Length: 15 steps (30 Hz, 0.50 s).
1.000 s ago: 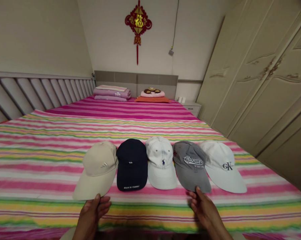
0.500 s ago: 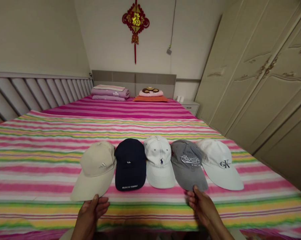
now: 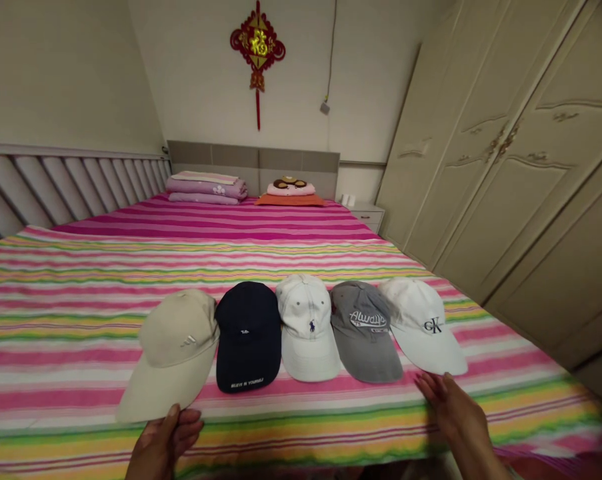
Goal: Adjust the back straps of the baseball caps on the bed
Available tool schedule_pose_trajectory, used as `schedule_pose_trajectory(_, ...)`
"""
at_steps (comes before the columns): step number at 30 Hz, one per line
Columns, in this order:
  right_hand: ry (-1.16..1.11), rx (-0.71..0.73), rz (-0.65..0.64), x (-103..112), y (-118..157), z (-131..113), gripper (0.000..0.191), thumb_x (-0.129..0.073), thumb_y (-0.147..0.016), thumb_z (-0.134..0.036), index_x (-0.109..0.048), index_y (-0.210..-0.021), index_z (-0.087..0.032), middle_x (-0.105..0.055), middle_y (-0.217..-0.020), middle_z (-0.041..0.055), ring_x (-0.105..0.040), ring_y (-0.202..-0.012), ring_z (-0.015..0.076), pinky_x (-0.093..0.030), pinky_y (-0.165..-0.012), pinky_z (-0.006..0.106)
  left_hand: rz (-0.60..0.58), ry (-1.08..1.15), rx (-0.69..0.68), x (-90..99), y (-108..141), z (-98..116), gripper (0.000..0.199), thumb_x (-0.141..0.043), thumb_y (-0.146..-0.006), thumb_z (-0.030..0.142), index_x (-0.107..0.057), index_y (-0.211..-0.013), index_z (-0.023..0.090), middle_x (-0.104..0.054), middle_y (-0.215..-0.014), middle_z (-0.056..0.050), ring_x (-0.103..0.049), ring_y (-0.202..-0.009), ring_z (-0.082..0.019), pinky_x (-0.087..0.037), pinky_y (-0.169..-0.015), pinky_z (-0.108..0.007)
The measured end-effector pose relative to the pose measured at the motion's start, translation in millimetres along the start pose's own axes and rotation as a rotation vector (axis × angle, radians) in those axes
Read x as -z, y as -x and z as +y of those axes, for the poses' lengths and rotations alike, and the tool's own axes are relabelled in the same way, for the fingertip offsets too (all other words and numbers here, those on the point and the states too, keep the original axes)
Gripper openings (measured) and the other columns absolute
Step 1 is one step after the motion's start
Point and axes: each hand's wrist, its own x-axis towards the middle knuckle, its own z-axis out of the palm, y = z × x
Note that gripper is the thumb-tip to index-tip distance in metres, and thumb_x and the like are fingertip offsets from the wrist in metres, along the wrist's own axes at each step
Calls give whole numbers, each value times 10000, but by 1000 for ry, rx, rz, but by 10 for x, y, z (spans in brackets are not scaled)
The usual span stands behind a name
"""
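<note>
Five caps lie side by side in a row on the striped bedspread. At the left end, my left hand (image 3: 165, 440) pinches the brim edge of a beige cap (image 3: 178, 330), thumb on top. Beside it are a dark navy cap (image 3: 249, 333) with lettering on its brim and a white cap (image 3: 308, 327) with a small rider emblem. A grey cap (image 3: 367, 333) reading "Always" comes after, then a white cap with dark letters (image 3: 423, 323). My right hand (image 3: 453, 407) is at that last brim's front edge, fingers stretched and apart, thumb by the edge.
The bed's striped cover (image 3: 301, 427) spreads under the caps. Folded purple bedding (image 3: 205, 189) and an orange-and-pink stack (image 3: 291, 193) lie by the headboard (image 3: 301, 163). A railing (image 3: 71, 187) runs along the left; a wardrobe (image 3: 481, 167) stands right, near a nightstand (image 3: 365, 215).
My right hand has left the grey cap's brim and moved right to the white lettered cap. My left hand stays at the beige brim. The view has shifted slightly.
</note>
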Motion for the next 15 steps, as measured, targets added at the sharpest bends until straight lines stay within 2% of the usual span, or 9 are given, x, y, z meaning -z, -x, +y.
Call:
schedule_pose_trajectory(4,46,-76,-11,-60,-140,-38,86,-546,-700,-67,-500,-687,-138,-596,-562,17,-614,-524,151,-546,-528,260,-8,-8,-21,-6,1,-2,305,-715,-549,360,-622,-655,90,-672,-587,-81,-622,-552,-177,-515,-543,-248)
schedule_pose_trajectory(7,74,-116,-12,-83,-211,-51,137,-524,-698,-23,-476,-694,-152,-590,-598,15,-616,-522,150,-549,-523,264,-10,0,-31,-17,-4,-8,318,-721,-550,368,-620,-656,85,-668,-577,-74,-611,-527,-163,-505,-523,-240)
schedule_pose_trajectory(15,113,-193,-39,-88,-259,-133,234,-423,-681,66,-453,-722,-163,-593,-626,34,-622,-505,155,-563,-480,242,1,12,-51,-41,8,-14,234,-680,-627,312,-601,-661,94,-660,-579,-53,-603,-517,-147,-486,-495,-230)
